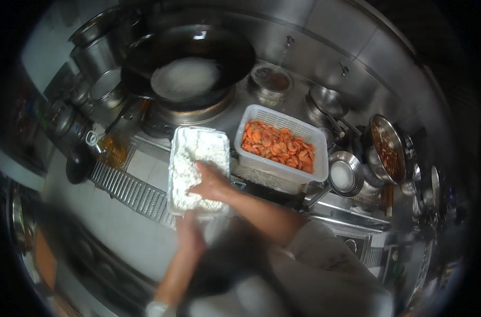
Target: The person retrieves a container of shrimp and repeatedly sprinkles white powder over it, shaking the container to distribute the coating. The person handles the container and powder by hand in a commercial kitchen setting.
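Observation:
A rectangular plastic tub (171, 174) full of white powder, perhaps flour or starch, is in front of me. My left hand (190, 233) grips its near rim; the fingers are partly hidden under the tub. Inside the tub, my right hand (210, 184) rests on the powder with thumb and fingers spread, holding nothing visible. Right of the tub stands a white plastic basket (282, 166) holding orange-red pieces (280, 146) that look like shrimp. Beyond the tub, a large black wok (232, 47) with pale, cloudy liquid in its bottom sits on a burner ring.
A bottle of yellow oil (113, 152) is at the left, beside a floor grate (133, 192). To the right are a perforated ladle (345, 174), a strainer (327, 101) and a metal bowl of brown food (387, 150). Metal pots (96, 59) stand at the back left.

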Demonstrator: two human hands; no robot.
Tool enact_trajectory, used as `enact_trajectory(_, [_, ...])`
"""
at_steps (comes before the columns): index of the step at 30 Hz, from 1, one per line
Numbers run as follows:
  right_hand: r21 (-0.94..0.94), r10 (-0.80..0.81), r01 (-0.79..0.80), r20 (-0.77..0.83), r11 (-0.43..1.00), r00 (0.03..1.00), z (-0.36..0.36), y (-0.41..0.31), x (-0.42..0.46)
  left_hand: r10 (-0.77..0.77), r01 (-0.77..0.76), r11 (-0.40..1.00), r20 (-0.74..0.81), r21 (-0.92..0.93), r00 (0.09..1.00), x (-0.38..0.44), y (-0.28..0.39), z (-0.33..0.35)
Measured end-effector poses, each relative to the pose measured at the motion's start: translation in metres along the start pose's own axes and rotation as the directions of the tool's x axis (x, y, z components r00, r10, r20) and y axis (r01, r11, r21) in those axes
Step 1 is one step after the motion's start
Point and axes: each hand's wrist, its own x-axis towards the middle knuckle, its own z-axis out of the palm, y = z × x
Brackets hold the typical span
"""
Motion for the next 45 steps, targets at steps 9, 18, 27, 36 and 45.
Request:
enact_trajectory(9, [0.840,0.098,-0.036,-0.020,0.541,0.995,-0.166,0.087,0.008,-0.191,0.206,0.978,0.225,-0.043,0.955,0.069,-0.033,0.094])
enact_trajectory(18, [0.579,0.413,-0.283,-0.102,0.764,0.905,-0.221,0.220,0.081,-0.261,0.261,0.963,-0.003,0.064,0.965,0.054,-0.017,0.048])
enact_trajectory(27, [0.311,0.462,-0.385,-0.231,0.869,0.856,-0.205,0.249,0.124,-0.191,0.201,0.977,-0.129,0.071,0.973,0.028,0.002,-0.029])
enact_trajectory(36, [0.009,0.510,-0.540,-0.345,0.841,0.788,-0.256,0.370,0.062,-0.097,0.094,0.994,-0.049,-0.056,0.994,0.018,0.011,-0.051])
enact_trajectory(45, [-0.159,0.444,-0.560,-0.452,0.813,0.774,-0.262,0.346,0.078,-0.118,0.111,0.991,-0.116,-0.070,0.986,0.030,0.017,-0.032])
